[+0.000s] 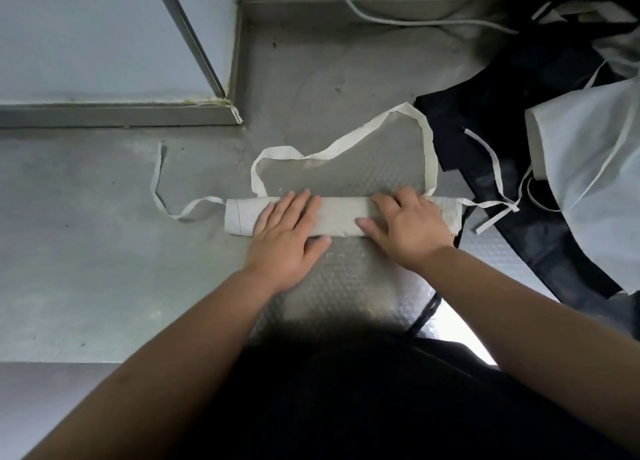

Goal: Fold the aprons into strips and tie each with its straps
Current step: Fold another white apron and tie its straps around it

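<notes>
Apron strip (341,220), folded, white: 1. Straps off it: 3, i.e. 1 neck loop (427,141), 1 L tie (157,179), 1 R tie (491,205). Hands: 2, L hand (284,233) + R hand (412,227). Heap at R: white aprons (585,169) at least 2; dark aprons (485,120), no. unclear. Cable (381,18): 1.

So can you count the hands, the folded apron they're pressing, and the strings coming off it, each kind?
Hands: 2, left hand and right hand
Folded apron: 1
Neck loop: 1
Side ties: 2, left tie and right tie
Total: 6
</notes>
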The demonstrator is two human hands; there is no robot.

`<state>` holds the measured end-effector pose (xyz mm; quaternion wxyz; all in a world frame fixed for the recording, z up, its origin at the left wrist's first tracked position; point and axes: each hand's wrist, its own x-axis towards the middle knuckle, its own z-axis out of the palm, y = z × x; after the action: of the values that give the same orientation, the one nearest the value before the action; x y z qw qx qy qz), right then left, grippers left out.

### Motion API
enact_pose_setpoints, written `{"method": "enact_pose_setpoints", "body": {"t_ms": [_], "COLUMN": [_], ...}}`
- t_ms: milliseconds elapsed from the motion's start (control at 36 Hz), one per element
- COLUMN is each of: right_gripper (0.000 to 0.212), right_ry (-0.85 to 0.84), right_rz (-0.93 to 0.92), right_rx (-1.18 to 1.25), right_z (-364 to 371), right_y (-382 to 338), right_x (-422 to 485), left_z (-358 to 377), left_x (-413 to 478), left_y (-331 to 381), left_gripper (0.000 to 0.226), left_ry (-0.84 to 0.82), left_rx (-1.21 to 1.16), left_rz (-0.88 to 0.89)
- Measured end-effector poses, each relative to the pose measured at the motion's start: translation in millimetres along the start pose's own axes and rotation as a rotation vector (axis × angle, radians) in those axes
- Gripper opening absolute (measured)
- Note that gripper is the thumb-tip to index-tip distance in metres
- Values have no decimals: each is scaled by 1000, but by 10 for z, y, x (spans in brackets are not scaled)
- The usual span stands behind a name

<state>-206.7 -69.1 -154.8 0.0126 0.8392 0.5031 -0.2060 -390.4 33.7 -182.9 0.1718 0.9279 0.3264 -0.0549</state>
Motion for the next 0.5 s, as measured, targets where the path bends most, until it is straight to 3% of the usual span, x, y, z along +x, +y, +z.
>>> {"method": "enact_pose_setpoints", "body": {"t_ms": [83,167,278,333,389,444,500], "right_gripper": [60,59,58,58,57,58,58], "right_ry": [-17,-31,-41,-37,-46,-53,-54], "right_rz": [45,60,69,78,84,86,82], "right_rx": [22,29,28,26,40,63,88], "right_z": [42,14,5,5,-4,-16,-29], "right_y": [-10,-26,-34,-40,-50,-56,-54], "right_x": [-18,0,-2,8,18,24,31], "left_z": [-6,-24,-50,-83,-177,-258,-305], "left_x": [-42,-95,-250,-260,-209,-119,-10], "left_y": [-68,-201,-277,-201,-38,114,168], "left_gripper": [78,77,45,42,64,87,95], "left_ry": [-4,91,501,682,688,581,517], "left_rx": [37,-37,-86,-147,-443,-820,-1024], "left_rz": [-8,-125,-375,-570,-800,-1059,-1243]}}
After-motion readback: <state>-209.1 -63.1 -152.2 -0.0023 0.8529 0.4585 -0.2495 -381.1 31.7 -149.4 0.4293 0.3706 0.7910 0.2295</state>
